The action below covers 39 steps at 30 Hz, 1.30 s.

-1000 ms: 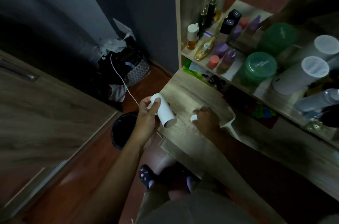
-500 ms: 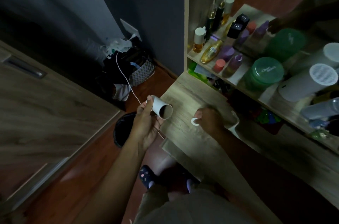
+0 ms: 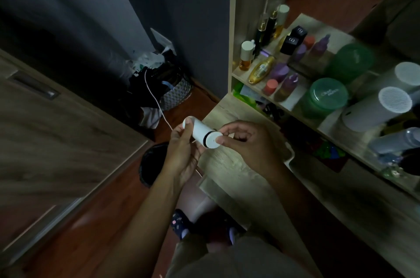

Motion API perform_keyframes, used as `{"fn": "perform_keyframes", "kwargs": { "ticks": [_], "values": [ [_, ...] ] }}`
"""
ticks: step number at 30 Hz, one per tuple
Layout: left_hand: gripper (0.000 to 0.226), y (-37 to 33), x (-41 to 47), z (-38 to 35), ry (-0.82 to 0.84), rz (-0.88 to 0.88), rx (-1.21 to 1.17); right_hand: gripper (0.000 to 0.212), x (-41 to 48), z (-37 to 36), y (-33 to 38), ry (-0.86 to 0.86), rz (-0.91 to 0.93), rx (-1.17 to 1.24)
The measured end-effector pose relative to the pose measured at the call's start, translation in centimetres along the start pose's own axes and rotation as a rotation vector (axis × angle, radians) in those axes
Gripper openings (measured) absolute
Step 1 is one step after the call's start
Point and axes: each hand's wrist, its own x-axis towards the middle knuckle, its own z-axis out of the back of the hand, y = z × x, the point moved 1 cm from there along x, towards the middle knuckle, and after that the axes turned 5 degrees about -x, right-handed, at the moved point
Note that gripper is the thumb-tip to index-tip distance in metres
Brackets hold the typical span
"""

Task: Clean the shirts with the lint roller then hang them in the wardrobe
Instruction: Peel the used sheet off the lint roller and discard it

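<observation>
My left hand (image 3: 181, 155) grips a white cylindrical lint roll (image 3: 200, 131) by its far end, holding it above the left edge of the wooden tabletop (image 3: 229, 170). My right hand (image 3: 247, 143) pinches a round white end cap (image 3: 213, 140) and holds it against the roll's near end, where a thin dark gap shows between cap and roll. No shirts are in view.
A wooden shelf unit (image 3: 234, 73) at the right holds bottles, green jars (image 3: 325, 95) and white cylinders. A black bin (image 3: 152, 164) stands on the floor under my left hand, a basket of clutter (image 3: 168, 89) by the wall, a wardrobe door (image 3: 56, 132) at left.
My right hand has lifted the white cap off the tabletop and brought it to the open end of the roll. The left hand has turned the roll toward it.
</observation>
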Motion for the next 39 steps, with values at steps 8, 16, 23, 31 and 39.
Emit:
{"fn": "perform_keyframes", "kwargs": {
  "ticks": [8, 16, 23, 31, 39],
  "values": [
    [0.065, -0.7, -0.7, -0.7, 0.075, -0.012, -0.012, 0.017, -0.5, 0.0, 0.3, -0.057, -0.034, 0.015],
    [0.057, -0.8, -1.0, -1.5, 0.074, 0.009, -0.040, 0.023, -0.4, -0.4, 0.5, -0.134, 0.010, -0.046],
    [0.048, -1.4, -1.5, -1.5, 0.168, 0.024, 0.034, 0.019, 0.1, 0.3, 0.4, -0.097, 0.017, -0.081],
    [0.044, -2.5, -1.9, -2.0, 0.301, 0.055, 0.160, 0.016, -0.7, 0.5, -1.0, -0.137, 0.096, -0.184],
    [0.051, -1.8, -1.8, -2.6, 0.276, 0.041, 0.228, 0.019, -1.1, 0.7, -2.3, -0.151, 0.125, -0.225]
  ]
}}
